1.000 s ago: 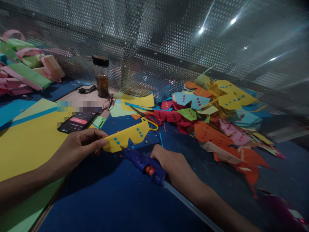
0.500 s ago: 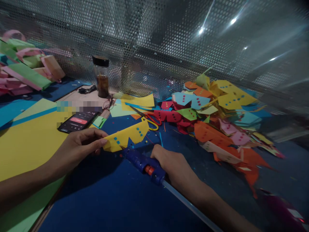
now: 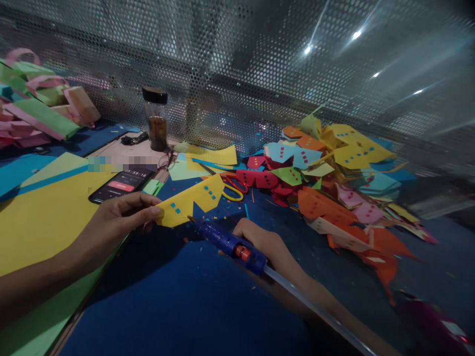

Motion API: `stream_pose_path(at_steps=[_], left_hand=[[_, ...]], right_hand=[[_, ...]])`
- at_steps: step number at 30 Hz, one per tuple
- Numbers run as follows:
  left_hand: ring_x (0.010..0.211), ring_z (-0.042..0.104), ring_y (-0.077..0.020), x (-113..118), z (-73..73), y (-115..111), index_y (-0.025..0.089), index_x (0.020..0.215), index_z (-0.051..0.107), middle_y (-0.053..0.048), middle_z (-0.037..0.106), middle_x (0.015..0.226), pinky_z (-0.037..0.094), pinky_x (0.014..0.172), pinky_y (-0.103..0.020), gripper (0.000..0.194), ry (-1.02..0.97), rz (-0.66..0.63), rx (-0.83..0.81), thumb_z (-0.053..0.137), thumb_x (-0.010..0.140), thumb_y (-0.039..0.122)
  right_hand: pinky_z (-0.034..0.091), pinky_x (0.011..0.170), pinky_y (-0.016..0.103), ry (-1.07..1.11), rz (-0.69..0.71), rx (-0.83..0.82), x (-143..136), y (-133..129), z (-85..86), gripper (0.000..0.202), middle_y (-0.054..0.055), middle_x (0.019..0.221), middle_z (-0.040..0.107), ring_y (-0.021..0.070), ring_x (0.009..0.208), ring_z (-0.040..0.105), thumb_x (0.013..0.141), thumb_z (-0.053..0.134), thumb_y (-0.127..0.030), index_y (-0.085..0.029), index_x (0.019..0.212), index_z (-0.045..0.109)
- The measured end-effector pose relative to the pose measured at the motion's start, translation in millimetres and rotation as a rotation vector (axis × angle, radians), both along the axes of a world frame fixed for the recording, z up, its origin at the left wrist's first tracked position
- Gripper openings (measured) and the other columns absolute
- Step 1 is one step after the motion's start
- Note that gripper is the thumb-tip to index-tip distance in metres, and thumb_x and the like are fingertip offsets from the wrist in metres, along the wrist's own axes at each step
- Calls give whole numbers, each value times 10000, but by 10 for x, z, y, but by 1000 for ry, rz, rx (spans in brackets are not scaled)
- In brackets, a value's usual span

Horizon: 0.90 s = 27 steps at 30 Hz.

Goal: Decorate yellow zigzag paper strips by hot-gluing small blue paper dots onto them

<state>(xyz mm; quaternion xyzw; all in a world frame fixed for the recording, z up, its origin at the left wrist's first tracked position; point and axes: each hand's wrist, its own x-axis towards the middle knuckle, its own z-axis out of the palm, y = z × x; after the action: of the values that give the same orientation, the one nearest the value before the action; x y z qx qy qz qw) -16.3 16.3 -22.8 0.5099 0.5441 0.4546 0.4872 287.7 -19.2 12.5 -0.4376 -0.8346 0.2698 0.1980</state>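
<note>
Between the thumb and fingers of my left hand is the left end of a yellow paper cutout. The cutout has a notch in its lower edge and small blue squares stuck on it in two groups. My right hand is wrapped round a blue glue gun, its fingers mostly hidden behind the body. The gun's nozzle tip is at the cutout's lower edge, near the notch; whether they touch I cannot tell. A clear glue stick runs out of the gun's back end.
Scissors with red and yellow handles lie behind the cutout. Folded paper pieces pile up on the right. A phone, a jar with a black lid and yellow sheets are on the left. Perforated metal stands behind.
The yellow cutout has moved slightly up and left and tilted more. The glue gun has turned and shifted a little right and up at its front, its nozzle still near the notch.
</note>
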Motion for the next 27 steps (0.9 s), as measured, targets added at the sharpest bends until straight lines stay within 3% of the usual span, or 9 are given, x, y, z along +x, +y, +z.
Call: stream_pose_path(at_steps=[7, 14, 21, 27], left_hand=[[613, 577, -122, -56, -62, 16, 242, 866, 800, 23, 690, 706, 464, 573, -228, 261, -114, 56, -1, 903, 700, 415], [592, 556, -101, -23, 16, 37, 214, 781, 797, 26, 654, 677, 442, 517, -198, 310, -221, 192, 13, 944, 574, 391], [630, 544, -133, -17, 0, 47, 270, 739, 803, -6, 648, 740, 463, 518, -257, 212, -174, 230, 23, 906, 604, 396], [661, 554, -131, -38, -34, 41, 269, 765, 793, 1, 649, 735, 484, 529, -235, 192, -135, 213, 29, 880, 660, 405]], right_hand=[[381, 601, 240, 162, -166, -207, -62, -76, 207, 258, -40, 797, 556, 125, 683, 490, 977, 659, -427, -225, 848, 565], [440, 576, 257, 150, -386, -331, 35, -60, 41, 375, -24, 759, 616, 160, 677, 590, 894, 702, -597, -229, 908, 633], [475, 653, 275, -32, -423, -331, 34, -12, 113, 301, -12, 804, 678, 170, 688, 601, 908, 677, -535, -235, 909, 700], [492, 725, 296, -124, -384, -352, 146, 40, -29, 417, 18, 841, 726, 204, 782, 658, 943, 607, -614, -212, 916, 715]])
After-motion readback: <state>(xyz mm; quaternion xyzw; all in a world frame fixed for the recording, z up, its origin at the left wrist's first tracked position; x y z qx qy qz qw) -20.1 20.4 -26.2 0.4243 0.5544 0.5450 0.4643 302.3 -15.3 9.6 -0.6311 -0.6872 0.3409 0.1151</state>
